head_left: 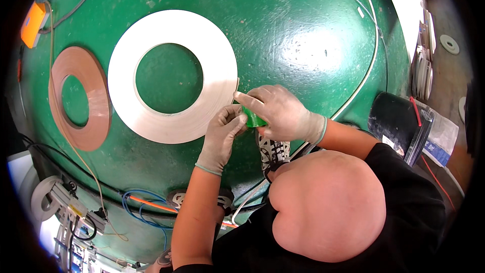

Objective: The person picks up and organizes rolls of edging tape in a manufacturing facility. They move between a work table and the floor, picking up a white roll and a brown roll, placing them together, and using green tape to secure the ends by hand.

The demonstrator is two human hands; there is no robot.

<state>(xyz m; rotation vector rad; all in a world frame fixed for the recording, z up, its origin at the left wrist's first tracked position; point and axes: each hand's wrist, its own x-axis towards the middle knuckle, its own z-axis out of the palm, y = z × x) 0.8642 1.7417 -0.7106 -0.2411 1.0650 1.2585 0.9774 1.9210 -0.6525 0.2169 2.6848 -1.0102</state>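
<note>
Both my hands wear pale grey work gloves and meet just off the lower right rim of a large white coil of edge banding [174, 128]. My right hand [285, 111] is closed round what looks like a roll of green tape [255, 118], its index finger stretched toward the coil's rim. Thumb and fingers of my left hand [220, 131] pinch the near left side of the green tape. My fingers cover much of the roll. The coil's loose outer end [237, 87] stands slightly off the rim beside my right fingertips.
A brown coil [93, 121] stands left of the white one on the green floor [283, 15]. Blue hose [132, 203] and cables run near my shoes [273, 151]. At right are a black bin [396, 119] and stacked boards [423, 71]; an orange box [33, 25] sits far left.
</note>
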